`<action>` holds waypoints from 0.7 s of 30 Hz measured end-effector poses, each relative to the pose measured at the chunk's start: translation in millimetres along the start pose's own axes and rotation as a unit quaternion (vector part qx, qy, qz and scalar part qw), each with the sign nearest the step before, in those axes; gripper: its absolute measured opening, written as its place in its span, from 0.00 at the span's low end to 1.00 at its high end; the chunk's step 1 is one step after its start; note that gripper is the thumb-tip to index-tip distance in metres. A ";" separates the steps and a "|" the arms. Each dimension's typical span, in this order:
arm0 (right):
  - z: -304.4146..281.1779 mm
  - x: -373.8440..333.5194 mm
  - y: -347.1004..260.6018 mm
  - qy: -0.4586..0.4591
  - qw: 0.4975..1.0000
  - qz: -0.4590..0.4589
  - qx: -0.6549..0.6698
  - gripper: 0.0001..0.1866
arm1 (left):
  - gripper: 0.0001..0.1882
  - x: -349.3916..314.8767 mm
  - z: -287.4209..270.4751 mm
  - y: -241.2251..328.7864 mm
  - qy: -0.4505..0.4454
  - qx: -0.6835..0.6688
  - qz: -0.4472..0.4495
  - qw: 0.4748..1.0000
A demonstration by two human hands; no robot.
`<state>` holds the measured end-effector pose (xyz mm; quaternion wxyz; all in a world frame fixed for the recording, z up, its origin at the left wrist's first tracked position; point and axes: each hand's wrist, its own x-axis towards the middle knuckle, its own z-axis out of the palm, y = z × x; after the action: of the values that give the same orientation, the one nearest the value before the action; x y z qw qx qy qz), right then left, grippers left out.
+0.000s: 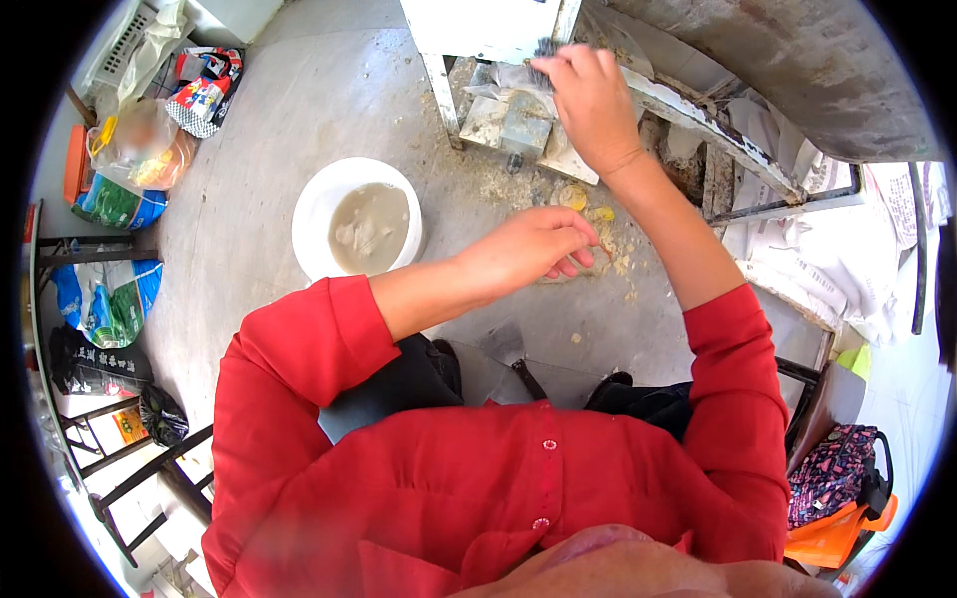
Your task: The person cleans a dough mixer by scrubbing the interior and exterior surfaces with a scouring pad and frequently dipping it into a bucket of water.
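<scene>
My right hand is closed on a dark grey wire-like scouring pad, against the lower right edge of a white panel at the top. Below the panel sits a dirty metal base with blocks and crusted debris. My left hand hangs over the floor with fingers loosely bent and apart, and nothing shows in it. Left of it stands a white bucket of murky water with a pale soaked lump inside. On the floor between my feet lies a broad-bladed scraper with a dark handle.
A dirty metal frame runs along the upper right under a large grey curved surface. White sacks lie behind it. Plastic bags and a black rack line the left. A patterned bag rests at lower right.
</scene>
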<state>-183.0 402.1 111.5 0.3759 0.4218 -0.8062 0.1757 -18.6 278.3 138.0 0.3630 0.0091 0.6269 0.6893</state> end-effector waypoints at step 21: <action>-26.8 43.7 7.7 -0.032 0.993 -0.002 -0.115 0.14 | 0.17 -23.5 19.3 -2.7 -0.026 0.098 0.073 0.992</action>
<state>-192.7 398.8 162.2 0.3962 0.3832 -0.8316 0.0677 9.1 282.7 150.1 0.3252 0.1077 0.6793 0.6490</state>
